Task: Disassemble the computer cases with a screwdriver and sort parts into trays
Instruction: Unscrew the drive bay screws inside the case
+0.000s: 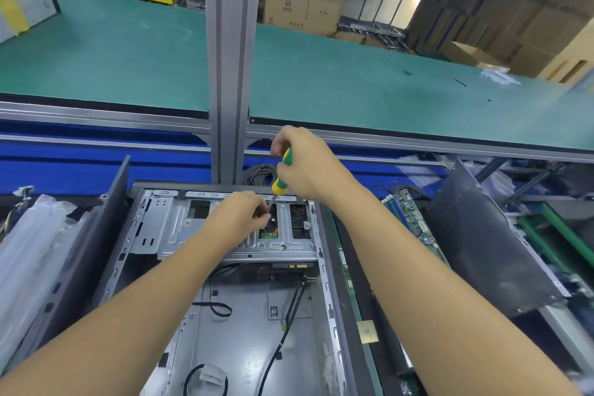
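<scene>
Right hand [308,167] grips screwdriver [282,174]; left hand [241,215] pinches its shaft near computer case [329,299] far edge

We have the computer case [244,331] before us; a side panel [96,235] leans at its left, circuit boards [406,212] lie at its right, the bench [353,83] stands behind.

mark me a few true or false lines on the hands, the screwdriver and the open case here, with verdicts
The right hand grips the yellow-and-green-handled screwdriver. True.
The left hand lies flat on the conveyor. False: the left hand pinches the screwdriver's shaft.
The grey metal computer case lies open. True.
A circuit board lies left of the case. False: the green circuit board lies to its right.
</scene>
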